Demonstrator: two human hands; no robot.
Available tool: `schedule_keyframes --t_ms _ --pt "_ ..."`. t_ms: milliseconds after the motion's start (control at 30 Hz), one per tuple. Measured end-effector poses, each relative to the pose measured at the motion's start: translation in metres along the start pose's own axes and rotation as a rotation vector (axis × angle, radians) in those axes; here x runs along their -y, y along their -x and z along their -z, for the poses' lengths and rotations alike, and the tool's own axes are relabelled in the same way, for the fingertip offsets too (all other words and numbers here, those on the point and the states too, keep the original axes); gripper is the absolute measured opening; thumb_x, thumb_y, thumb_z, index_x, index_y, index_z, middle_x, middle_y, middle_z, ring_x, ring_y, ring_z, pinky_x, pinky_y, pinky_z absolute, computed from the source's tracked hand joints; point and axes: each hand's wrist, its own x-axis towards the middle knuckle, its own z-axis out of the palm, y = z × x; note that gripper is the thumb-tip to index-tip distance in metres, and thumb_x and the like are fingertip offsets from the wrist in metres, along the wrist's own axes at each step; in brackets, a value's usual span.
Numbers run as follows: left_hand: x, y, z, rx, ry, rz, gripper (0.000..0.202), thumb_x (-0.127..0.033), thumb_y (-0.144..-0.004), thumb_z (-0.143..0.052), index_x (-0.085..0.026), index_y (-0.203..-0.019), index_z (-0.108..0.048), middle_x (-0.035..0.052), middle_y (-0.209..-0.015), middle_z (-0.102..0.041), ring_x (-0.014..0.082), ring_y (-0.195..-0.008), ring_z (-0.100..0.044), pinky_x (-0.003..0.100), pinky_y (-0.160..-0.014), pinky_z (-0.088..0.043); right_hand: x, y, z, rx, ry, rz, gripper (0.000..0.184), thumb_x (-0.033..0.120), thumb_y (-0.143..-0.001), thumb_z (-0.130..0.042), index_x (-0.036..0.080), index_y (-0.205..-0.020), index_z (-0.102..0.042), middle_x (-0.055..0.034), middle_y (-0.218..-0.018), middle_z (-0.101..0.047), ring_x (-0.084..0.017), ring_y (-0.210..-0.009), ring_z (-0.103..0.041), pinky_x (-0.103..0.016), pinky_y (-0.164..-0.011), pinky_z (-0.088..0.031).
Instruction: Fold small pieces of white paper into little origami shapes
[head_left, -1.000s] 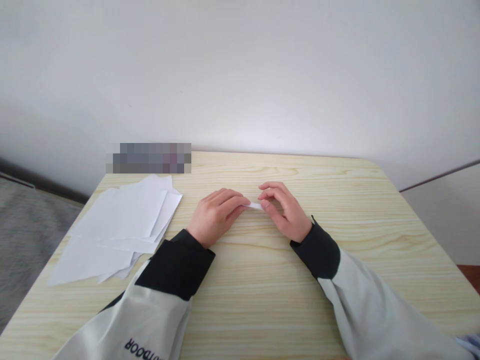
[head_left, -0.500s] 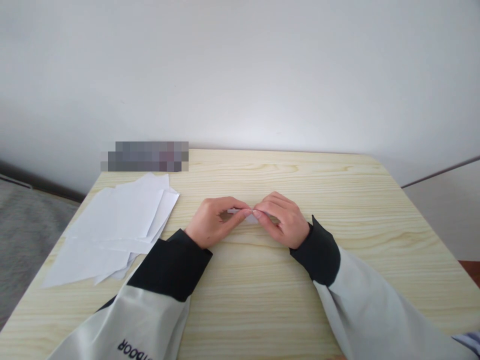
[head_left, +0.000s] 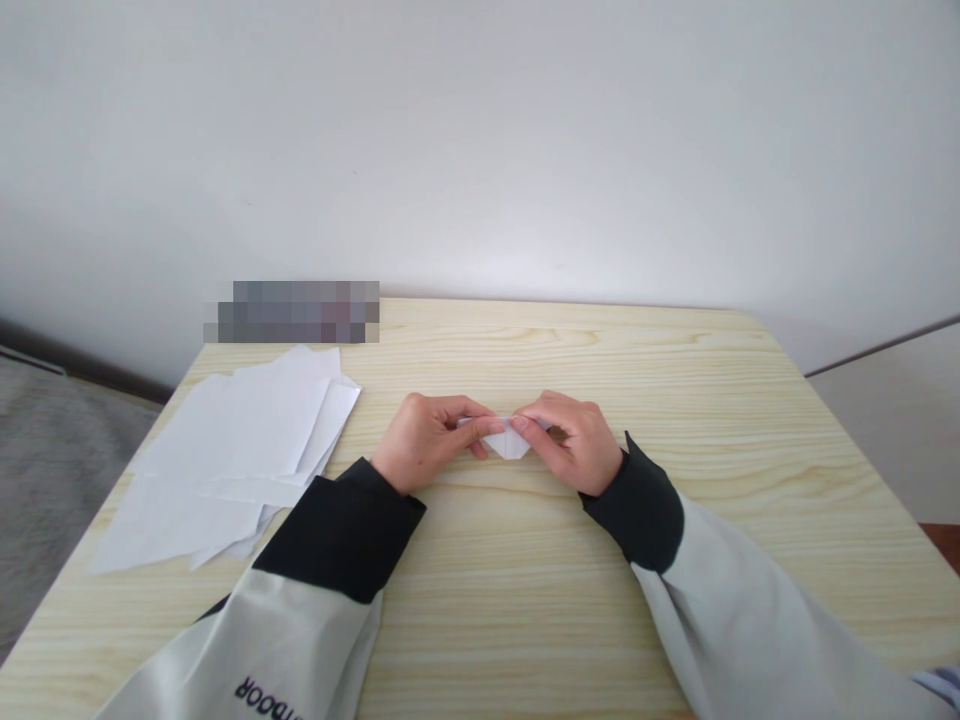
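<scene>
Between my two hands is a small folded piece of white paper (head_left: 511,444), its lower edge narrowing toward a blunt point with a crease down the middle. My left hand (head_left: 431,438) pinches its left part between thumb and fingers. My right hand (head_left: 571,438) grips the right part the same way, thumb in front. The fingertips of both hands are close together along the paper's top edge. Fingers cover both ends of the paper.
Several loose sheets of white paper (head_left: 232,430) lie overlapping on the left of the wood-grain table (head_left: 510,600). A blurred-out dark object (head_left: 292,315) stands at the back left. Behind the table rises a white wall (head_left: 525,150).
The folded paper has tilted so that more of its front face shows below the fingers. My thumbs have moved slightly apart, and both hands still grip it.
</scene>
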Motion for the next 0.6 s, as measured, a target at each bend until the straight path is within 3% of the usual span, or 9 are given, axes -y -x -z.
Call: schedule_keyframes --t_ms 233,433,600 --pt "0.0001 -0.0017 0.0034 -0.02 -0.015 0.004 0.028 -0.041 -0.075 -0.066 -0.016 -0.063 -0.067 -0.0003 -0.055 -0.069 0.0122 -0.048 -0.064 0.018 -0.049 -0.05 -0.004 0.0017 0.0004 0.073 -0.114 -0.164 0.028 0.033 -0.091 -0.047 0.02 -0.076 -0.066 0.0016 -0.056 -0.063 -0.01 -0.051 -0.058 -0.021 -0.054 -0.045" --pt "0.003 -0.0031 0.0073 -0.009 -0.122 -0.097 0.031 -0.036 -0.085 -0.054 -0.018 -0.065 -0.068 -0.0016 -0.059 -0.071 0.0097 -0.048 -0.062 0.017 -0.051 -0.05 -0.006 0.0009 0.0019 0.141 -0.205 -0.249 0.027 0.035 -0.091 -0.047 0.019 -0.08 -0.066 0.0015 -0.057 -0.066 -0.011 -0.052 -0.062 -0.021 -0.054 -0.046" --pt "0.0042 -0.0035 0.0092 -0.048 -0.202 -0.116 0.029 -0.037 -0.084 -0.056 -0.018 -0.067 -0.069 -0.0022 -0.059 -0.071 0.0091 -0.048 -0.061 0.017 -0.052 -0.047 -0.0063 0.001 0.0015 0.125 -0.316 -0.338 0.027 0.034 -0.092 -0.045 0.018 -0.083 -0.064 0.0001 -0.059 -0.068 -0.013 -0.055 -0.066 -0.02 -0.052 -0.047"
